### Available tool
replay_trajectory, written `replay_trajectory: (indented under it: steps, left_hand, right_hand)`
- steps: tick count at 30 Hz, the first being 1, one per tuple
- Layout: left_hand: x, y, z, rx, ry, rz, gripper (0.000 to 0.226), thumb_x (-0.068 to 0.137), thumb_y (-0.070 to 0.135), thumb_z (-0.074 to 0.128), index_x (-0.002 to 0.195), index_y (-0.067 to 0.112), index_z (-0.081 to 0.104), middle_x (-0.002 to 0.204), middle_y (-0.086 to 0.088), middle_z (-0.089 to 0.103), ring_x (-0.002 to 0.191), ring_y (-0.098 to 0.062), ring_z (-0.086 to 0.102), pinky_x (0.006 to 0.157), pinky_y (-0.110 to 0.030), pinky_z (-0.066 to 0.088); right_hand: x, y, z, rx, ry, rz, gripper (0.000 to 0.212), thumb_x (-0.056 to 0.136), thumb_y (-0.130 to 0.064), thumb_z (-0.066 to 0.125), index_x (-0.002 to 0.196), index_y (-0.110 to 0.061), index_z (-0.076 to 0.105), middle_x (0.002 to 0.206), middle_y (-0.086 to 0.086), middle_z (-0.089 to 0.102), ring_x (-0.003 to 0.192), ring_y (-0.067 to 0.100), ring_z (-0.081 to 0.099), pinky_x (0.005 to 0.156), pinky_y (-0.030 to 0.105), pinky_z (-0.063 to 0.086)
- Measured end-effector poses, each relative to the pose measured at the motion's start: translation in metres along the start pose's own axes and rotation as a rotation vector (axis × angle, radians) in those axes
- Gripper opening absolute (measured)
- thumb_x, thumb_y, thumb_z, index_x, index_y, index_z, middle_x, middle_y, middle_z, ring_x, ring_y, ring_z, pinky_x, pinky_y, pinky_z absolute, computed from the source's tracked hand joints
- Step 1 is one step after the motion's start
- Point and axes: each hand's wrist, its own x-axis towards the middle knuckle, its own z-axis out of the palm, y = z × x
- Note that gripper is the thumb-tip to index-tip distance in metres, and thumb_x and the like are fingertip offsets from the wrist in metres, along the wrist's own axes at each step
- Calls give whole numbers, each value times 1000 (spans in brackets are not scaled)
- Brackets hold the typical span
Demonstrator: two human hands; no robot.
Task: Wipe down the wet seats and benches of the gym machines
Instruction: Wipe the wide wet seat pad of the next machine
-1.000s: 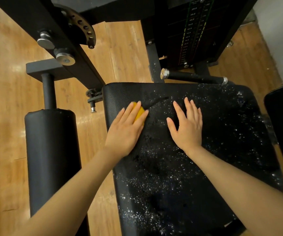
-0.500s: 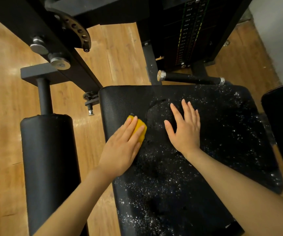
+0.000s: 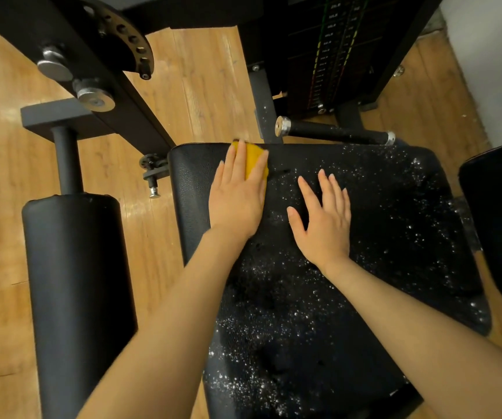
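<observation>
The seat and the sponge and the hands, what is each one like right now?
Seat: mostly speckled with droplets; left strip looks wiped.
Sponge: yellow, pressed flat at the seat's far edge.
Left hand: flat on the sponge.
Right hand: open, empty, flat on the seat.
Handle grip: speckled with droplets.
Roller pad: looks dry.
</observation>
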Motion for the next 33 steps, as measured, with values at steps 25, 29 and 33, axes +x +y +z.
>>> replay_trajectory:
  steps: [25,29,33]
  left_hand:
    - [-136,35,23,-32,-46,-52,51,102,33,40,151,30,28,161,-11,14,149,-27,4,120,-44,16]
    - [-138,29,24,19,-76,-7,50,101,36,35,150,30,29,160,-10,17,149,-27,9,120,-44,17]
    - [-46,28,18,28,-23,15,49,103,36,35,150,29,28,161,-11,14,149,-28,9,120,-44,10]
  right_hand:
    - [1,0,-1,-11,-24,-5,58,96,-51,32,149,-28,28,160,8,17,148,25,8,121,46,8]
    - [1,0,-1,-24,-23,-2,58,96,-51,28,150,-28,27,160,9,17,148,25,8,121,46,7]
    - [1,1,-1,-26,-24,6,55,97,-44,30,150,-28,26,160,8,16,149,24,7,121,45,6]
